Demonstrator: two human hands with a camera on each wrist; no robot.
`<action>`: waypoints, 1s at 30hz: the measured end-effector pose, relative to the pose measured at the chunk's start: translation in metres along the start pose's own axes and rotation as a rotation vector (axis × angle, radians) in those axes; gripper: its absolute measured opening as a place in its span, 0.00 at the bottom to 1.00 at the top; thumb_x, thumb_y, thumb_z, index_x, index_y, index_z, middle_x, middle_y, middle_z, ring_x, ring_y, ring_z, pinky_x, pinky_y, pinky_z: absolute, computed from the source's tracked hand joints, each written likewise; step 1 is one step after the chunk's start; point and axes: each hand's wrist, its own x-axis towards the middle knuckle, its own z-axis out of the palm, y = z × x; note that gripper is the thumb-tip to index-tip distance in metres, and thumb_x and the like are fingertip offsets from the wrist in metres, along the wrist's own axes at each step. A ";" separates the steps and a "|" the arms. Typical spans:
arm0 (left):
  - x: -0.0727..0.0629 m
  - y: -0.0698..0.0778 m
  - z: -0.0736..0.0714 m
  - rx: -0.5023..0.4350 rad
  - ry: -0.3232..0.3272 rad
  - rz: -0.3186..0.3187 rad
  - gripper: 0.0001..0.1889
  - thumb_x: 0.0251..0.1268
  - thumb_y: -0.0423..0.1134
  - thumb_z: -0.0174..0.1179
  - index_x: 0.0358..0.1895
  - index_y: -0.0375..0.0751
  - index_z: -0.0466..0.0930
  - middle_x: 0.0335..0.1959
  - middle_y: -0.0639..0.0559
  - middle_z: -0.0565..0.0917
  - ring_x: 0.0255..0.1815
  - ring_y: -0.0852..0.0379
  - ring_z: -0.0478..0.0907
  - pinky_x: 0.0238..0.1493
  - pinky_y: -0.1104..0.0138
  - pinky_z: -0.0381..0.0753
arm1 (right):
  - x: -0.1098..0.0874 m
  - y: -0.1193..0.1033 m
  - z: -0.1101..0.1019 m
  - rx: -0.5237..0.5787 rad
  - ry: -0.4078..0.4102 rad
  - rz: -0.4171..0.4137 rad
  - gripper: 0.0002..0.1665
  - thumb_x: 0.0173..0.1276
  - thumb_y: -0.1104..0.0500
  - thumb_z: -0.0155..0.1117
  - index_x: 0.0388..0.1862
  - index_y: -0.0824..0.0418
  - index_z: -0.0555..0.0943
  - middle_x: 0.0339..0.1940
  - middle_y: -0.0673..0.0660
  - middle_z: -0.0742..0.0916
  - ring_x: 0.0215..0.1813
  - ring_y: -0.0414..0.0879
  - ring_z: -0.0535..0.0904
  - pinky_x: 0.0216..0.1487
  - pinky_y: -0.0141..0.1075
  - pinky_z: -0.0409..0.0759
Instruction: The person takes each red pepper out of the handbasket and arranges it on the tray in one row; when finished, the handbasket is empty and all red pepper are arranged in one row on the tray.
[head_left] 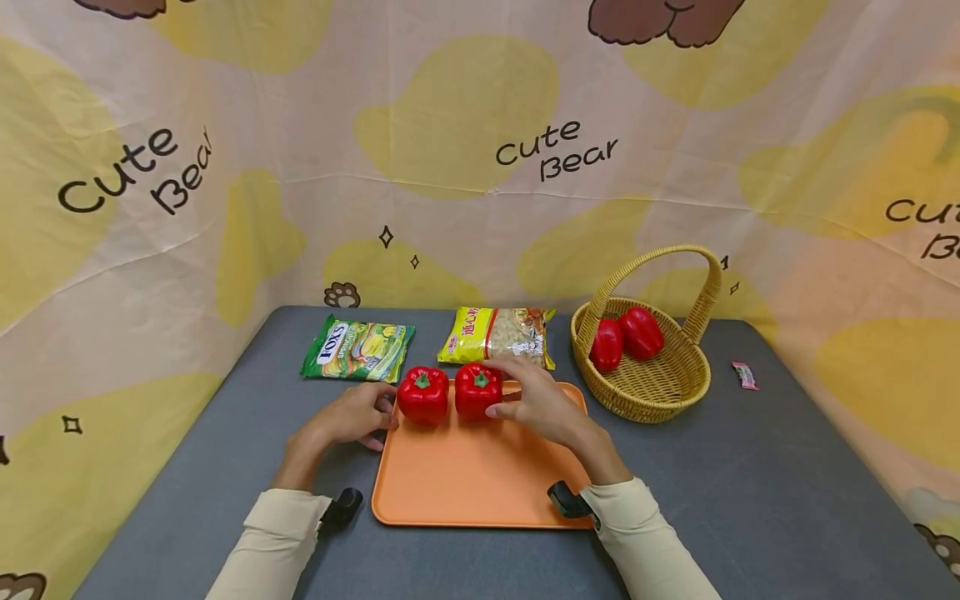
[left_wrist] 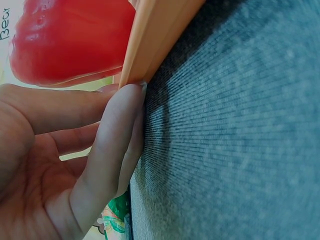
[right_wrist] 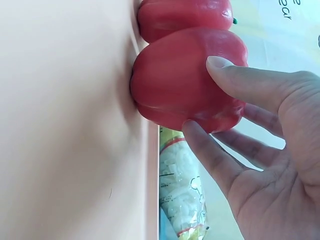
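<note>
Two red bell peppers stand side by side at the back left of an orange tray. My right hand holds the right bell pepper, its thumb on the front and its fingers around the far side. In the right wrist view that pepper sits on the tray surface, close against the other one. At the tray's left edge my left hand pinches the rim, beside the left bell pepper. The left wrist view shows the fingertips right at the tray's rim.
A yellow wicker basket with two more red peppers stands right of the tray. Behind the tray lie a green FOX'S candy bag and a yellow pasta bag. A small pink wrapped candy lies at far right on the grey table.
</note>
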 end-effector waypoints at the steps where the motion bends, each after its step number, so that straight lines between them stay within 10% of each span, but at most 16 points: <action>1: 0.000 0.000 0.000 0.000 0.000 0.000 0.28 0.70 0.28 0.61 0.72 0.23 0.69 0.45 0.40 0.82 0.39 0.53 0.83 0.33 0.60 0.92 | 0.000 0.000 0.000 -0.002 0.002 -0.001 0.41 0.65 0.58 0.80 0.76 0.57 0.76 0.80 0.63 0.73 0.84 0.65 0.60 0.80 0.67 0.62; 19: 0.002 -0.001 0.000 -0.003 0.000 -0.006 0.28 0.70 0.28 0.60 0.72 0.23 0.68 0.45 0.40 0.82 0.39 0.52 0.83 0.33 0.60 0.92 | -0.002 -0.004 0.002 0.013 0.018 0.013 0.41 0.65 0.57 0.81 0.76 0.57 0.76 0.80 0.63 0.74 0.85 0.70 0.55 0.82 0.69 0.55; 30: 0.001 0.000 0.000 0.004 0.006 -0.014 0.28 0.71 0.28 0.60 0.72 0.24 0.69 0.46 0.40 0.81 0.40 0.52 0.83 0.33 0.60 0.92 | -0.001 -0.003 -0.003 0.029 0.024 -0.023 0.40 0.65 0.54 0.80 0.75 0.56 0.77 0.76 0.59 0.77 0.79 0.60 0.69 0.75 0.59 0.74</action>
